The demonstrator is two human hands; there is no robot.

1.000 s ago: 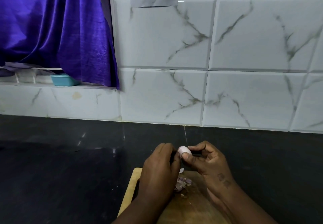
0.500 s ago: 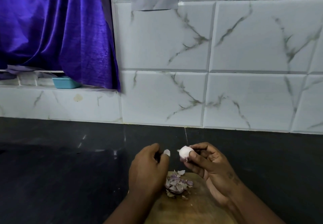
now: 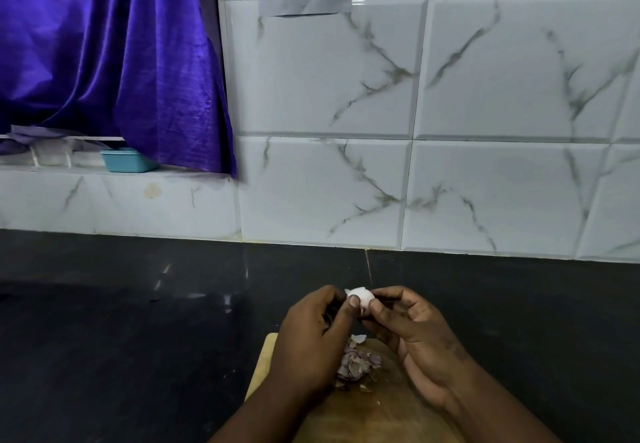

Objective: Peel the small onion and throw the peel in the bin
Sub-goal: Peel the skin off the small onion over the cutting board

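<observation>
Small white onion [image 3: 361, 296], held by your right hand [image 3: 415, 338], is pinched again by your left hand [image 3: 311, 345]: peeling continues.

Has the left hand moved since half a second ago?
Yes. The left hand has moved right, toward the counter seam, and its thumb now touches the small onion that the right hand holds.

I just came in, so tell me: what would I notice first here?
Low in the middle, the left hand and right hand pinch a small white onion over a wooden board holding a heap of purple peel. A shiny purple curtain hangs at the top left.
</observation>
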